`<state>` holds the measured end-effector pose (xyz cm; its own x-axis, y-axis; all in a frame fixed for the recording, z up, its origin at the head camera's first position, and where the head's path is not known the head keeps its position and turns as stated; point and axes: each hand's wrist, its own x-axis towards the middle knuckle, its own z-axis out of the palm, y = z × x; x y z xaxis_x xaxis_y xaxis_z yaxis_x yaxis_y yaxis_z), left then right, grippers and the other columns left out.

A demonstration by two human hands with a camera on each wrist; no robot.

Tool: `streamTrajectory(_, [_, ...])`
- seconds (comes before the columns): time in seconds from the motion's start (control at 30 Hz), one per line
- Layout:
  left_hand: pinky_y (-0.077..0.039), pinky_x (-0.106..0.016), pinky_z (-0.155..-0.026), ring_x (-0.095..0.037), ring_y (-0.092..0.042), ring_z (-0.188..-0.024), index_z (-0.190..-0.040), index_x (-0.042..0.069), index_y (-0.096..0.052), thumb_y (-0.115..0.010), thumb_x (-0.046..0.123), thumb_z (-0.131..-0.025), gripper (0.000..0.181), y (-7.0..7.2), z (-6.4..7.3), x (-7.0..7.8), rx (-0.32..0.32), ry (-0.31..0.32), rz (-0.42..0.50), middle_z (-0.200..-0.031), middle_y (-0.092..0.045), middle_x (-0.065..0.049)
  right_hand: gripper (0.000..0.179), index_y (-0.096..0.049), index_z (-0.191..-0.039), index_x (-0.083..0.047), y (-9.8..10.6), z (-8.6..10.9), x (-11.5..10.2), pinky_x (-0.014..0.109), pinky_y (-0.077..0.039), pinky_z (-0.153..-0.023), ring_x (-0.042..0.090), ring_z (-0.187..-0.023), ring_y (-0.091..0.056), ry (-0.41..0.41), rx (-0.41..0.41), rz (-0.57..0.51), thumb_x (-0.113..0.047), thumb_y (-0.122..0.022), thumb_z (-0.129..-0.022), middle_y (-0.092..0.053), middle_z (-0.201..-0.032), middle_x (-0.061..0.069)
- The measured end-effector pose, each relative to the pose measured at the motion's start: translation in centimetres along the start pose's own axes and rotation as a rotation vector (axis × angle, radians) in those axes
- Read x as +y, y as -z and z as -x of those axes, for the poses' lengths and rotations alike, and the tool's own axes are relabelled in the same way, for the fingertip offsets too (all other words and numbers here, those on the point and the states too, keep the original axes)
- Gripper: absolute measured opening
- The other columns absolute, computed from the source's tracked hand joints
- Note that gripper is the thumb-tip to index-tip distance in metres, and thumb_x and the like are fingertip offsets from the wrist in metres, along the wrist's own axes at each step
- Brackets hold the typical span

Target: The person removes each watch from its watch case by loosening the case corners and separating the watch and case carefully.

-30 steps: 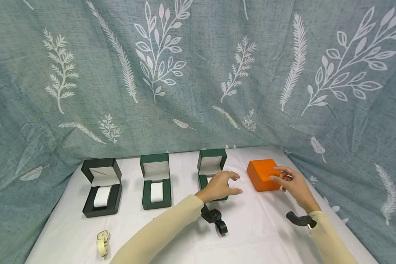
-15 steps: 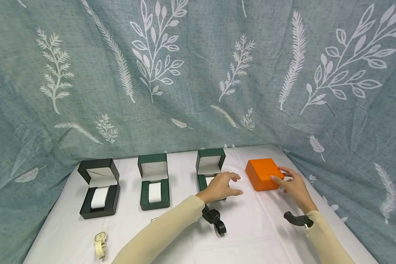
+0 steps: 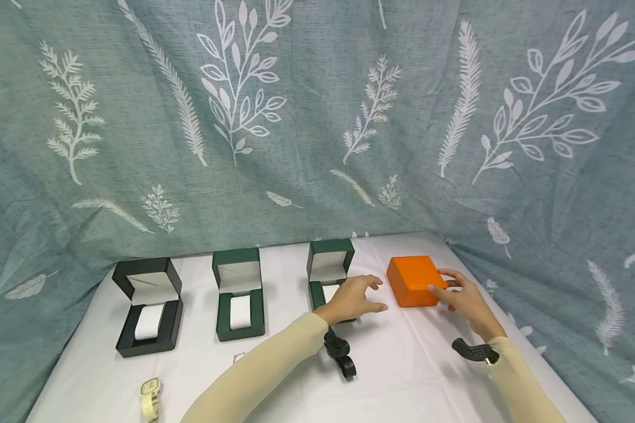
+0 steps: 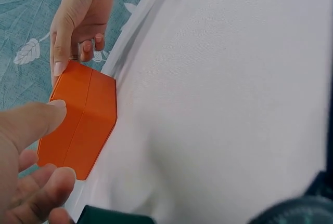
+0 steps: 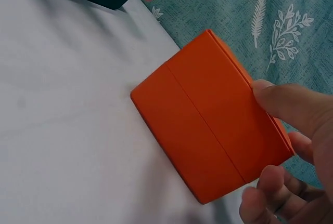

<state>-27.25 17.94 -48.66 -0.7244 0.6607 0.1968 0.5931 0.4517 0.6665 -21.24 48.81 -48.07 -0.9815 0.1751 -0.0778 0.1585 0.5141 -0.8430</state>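
Observation:
A closed orange watch box point(image 3: 417, 281) sits at the right of the white table. At its right side my right hand point(image 3: 468, 305) pinches the lid corner, with the thumb on the front upper edge point(image 5: 263, 86) and other fingers round the right side. A seam runs across the orange box's front in the right wrist view. My left hand point(image 3: 351, 299) hovers left of that box, apart from it, thumb and fingers spread and holding nothing. Beneath the left hand stands an open green watch box point(image 3: 330, 255), its lower part partly hidden by the hand.
Farther left are another open green watch box point(image 3: 238, 294) and an open black one point(image 3: 150, 305), each with a white cushion. A pale yellow watch point(image 3: 150, 396) lies front left. Something small point(image 3: 238, 356) shows beside the left sleeve. A patterned curtain point(image 3: 296, 147) hangs behind.
My right hand's fingers have moved from above the orange box's top to its right side, and the thumb now touches the lid edge. My left hand has stayed about still. The head view has shifted slightly.

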Motion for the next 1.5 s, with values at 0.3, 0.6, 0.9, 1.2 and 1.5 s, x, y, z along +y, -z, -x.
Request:
streamTrajectory(0.3, [-0.048,-0.032,-0.100,-0.022,-0.060,-0.124,-0.144,0.008,-0.058,-0.085,0.036,-0.087,0.069,-0.5,-0.7,-0.5,0.007,0.070,0.010,-0.132,-0.067,-0.005,0.084,-0.039,-0.157,-0.012,-1.0,-1.0,0.1,0.040,-0.057,-0.069,0.039,-0.098,-0.062,0.043,-0.056,0.009,-0.046,-0.079,-0.091,-0.046,-0.143,0.026])
streamTrajectory(0.6, [-0.047,-0.030,-0.102,-0.020,-0.060,-0.122,-0.147,0.004,-0.053,-0.088,0.030,-0.084,0.076,-1.6,-2.3,-0.6,-0.003,0.086,0.014,-0.137,-0.063,-0.013,0.076,-0.039,-0.156,-0.015,-0.4,-1.0,1.1,0.043,-0.058,-0.072,0.040,-0.098,-0.064,0.084,-0.126,-0.050,-0.035,-0.079,-0.093,-0.044,-0.150,0.025])
streamTrajectory(0.9, [-0.045,-0.029,-0.104,-0.018,-0.058,-0.127,-0.147,0.011,-0.054,-0.094,0.026,-0.077,0.082,-3.0,-4.0,-0.2,-0.022,0.092,0.078,-0.138,-0.062,-0.003,0.076,-0.037,-0.156,-0.016,1.3,-1.0,2.3,0.044,-0.058,-0.074,0.035,-0.103,-0.066,0.088,-0.178,-0.046,-0.033,-0.078,-0.094,-0.037,-0.157,0.020])
streamTrajectory(1.2, [-0.045,-0.022,-0.100,-0.010,-0.062,-0.110,-0.156,0.009,-0.042,-0.096,0.030,-0.074,0.100,-4.0,-4.9,0.2,-0.040,0.096,0.025,-0.135,-0.062,-0.001,0.085,-0.026,-0.163,-0.023,2.1,-2.5,2.6,0.041,-0.055,-0.069,0.040,-0.091,-0.065,0.080,-0.302,-0.066,-0.025,-0.077,-0.095,-0.023,-0.166,0.015])
streamTrajectory(1.5, [-0.040,-0.024,-0.107,-0.011,-0.054,-0.128,-0.158,0.002,-0.036,-0.096,0.034,-0.073,0.109,-4.4,-5.6,0.2,-0.033,0.128,-0.010,-0.145,-0.055,-0.006,0.095,-0.015,-0.166,-0.030,3.0,-3.9,2.5,0.043,-0.054,-0.064,0.026,-0.101,-0.063,0.092,-0.415,-0.091,-0.016,-0.076,-0.095,-0.003,-0.171,0.013])
